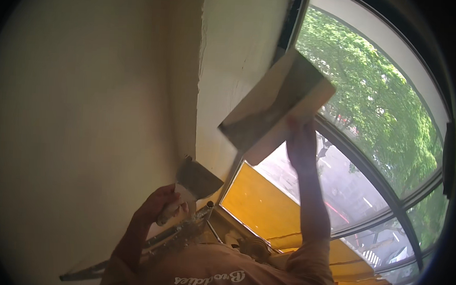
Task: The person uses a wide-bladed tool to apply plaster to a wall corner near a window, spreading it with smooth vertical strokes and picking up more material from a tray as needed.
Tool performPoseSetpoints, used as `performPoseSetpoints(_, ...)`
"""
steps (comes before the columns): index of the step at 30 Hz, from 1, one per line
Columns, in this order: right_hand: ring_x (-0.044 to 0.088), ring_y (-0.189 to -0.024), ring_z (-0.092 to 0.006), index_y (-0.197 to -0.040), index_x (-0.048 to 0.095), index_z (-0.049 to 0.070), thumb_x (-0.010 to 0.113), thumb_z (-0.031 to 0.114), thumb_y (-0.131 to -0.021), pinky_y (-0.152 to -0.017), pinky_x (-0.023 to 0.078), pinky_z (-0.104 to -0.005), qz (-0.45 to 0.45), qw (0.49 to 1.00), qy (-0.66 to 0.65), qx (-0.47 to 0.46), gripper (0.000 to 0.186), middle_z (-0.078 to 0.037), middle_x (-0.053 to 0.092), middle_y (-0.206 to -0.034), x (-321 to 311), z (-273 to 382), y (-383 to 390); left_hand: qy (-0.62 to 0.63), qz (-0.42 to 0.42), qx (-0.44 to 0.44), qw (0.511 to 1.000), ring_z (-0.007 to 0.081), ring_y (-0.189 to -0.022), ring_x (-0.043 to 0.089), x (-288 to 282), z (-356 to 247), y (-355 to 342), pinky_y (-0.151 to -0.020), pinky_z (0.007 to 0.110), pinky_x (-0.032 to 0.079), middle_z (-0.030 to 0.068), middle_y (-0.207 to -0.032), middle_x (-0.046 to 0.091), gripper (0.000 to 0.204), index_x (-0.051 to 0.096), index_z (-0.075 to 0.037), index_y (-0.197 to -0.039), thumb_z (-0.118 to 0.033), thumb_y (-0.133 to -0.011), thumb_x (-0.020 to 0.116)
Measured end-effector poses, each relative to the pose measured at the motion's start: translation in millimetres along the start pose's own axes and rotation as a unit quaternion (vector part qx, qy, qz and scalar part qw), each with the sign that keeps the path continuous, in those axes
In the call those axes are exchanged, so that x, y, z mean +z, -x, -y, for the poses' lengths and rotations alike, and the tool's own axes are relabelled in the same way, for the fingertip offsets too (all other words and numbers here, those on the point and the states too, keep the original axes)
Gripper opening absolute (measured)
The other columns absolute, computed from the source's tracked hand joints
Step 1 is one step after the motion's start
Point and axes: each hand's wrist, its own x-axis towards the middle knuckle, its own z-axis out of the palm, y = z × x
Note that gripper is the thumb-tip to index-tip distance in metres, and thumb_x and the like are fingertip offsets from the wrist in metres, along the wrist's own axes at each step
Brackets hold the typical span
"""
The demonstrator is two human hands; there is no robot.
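Head view, looking down: a smooth, dull cream plaster wall (85,109) fills the area left of the window and meets, at a rough, chipped vertical edge (199,74), a narrower pale wall strip (238,45) beside the window. The large, dark-framed glass window (363,161) shows a leafy green tree (371,72) and pale paved ground outside. Below the window is a flat, bright yellow panel (258,201) with a thin pale border. Down and left of the window, a dull grey metal bar (177,231), spattered with pale marks, slants behind the person, whose peach shirt (221,271) has white lettering. Directly below the yellow panel's left end sits dim, round brownish clutter (253,248); whether it includes a container is too dark to tell.

The left hand (160,203), well left of the window, has its fingers closed around the pale handle of a wide putty knife with a flat grey blade (200,180). The right hand (301,144), in front of the window, grips a large rectangular flat board, part pale and part dark grey (279,101), by its lower right side; the board, tilted and slightly blurred, overlaps the window's left edge, and whether it touches the wall strip cannot be told
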Motion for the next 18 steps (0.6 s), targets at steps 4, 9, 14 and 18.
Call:
performPoseSetpoints(4,0.061,-0.104,-0.0157,-0.125,0.056,-0.001,0.060,0.002,-0.099,-0.089,0.049,-0.0317,0.113,0.962,0.248,-0.004,0.026,-0.008,0.066,-0.111,-6,-24,65,-0.018,-0.005,-0.027,0.999,0.0137,-0.061,0.060,6,-2,-16,-0.054,0.025,0.048,0.0145,-0.086,0.069,0.035,0.056,0.004,-0.120,-0.026,-0.100,0.057)
performPoseSetpoints(9,0.065,-0.117,-0.0313,-0.132,0.056,0.003,0.065,0.007,-0.095,-0.093,0.055,-0.0401,0.358,0.848,0.380,-0.091,0.039,-0.021,0.061,-0.134,9,-7,78,0.026,-0.005,-0.040,0.999,0.0130,-0.068,0.064,16,1,-25,-0.059,0.026,0.052,0.0098,-0.089,0.068,0.027,0.060,0.004,-0.115,-0.019,-0.101,0.058)
performPoseSetpoints(14,0.051,-0.136,-0.0339,-0.137,0.055,0.009,0.070,0.011,-0.086,-0.109,0.048,-0.0444,0.426,0.859,0.242,-0.151,0.053,-0.013,0.050,-0.150,11,-34,87,0.062,-0.022,-0.022,0.998,0.0129,-0.067,0.062,27,-1,-11,-0.056,0.025,0.050,0.0106,-0.087,0.067,0.026,0.060,0.003,-0.113,-0.020,-0.101,0.059)
performPoseSetpoints(18,0.049,-0.138,-0.0323,-0.136,0.057,0.010,0.069,0.002,-0.081,-0.111,0.047,-0.0454,0.446,0.823,0.309,-0.171,0.057,-0.010,0.050,-0.151,0,-61,91,0.077,-0.009,-0.014,0.997,0.0138,-0.067,0.062,26,4,-3,-0.055,0.025,0.049,0.0113,-0.086,0.066,0.026,0.058,0.002,-0.115,-0.019,-0.100,0.059)
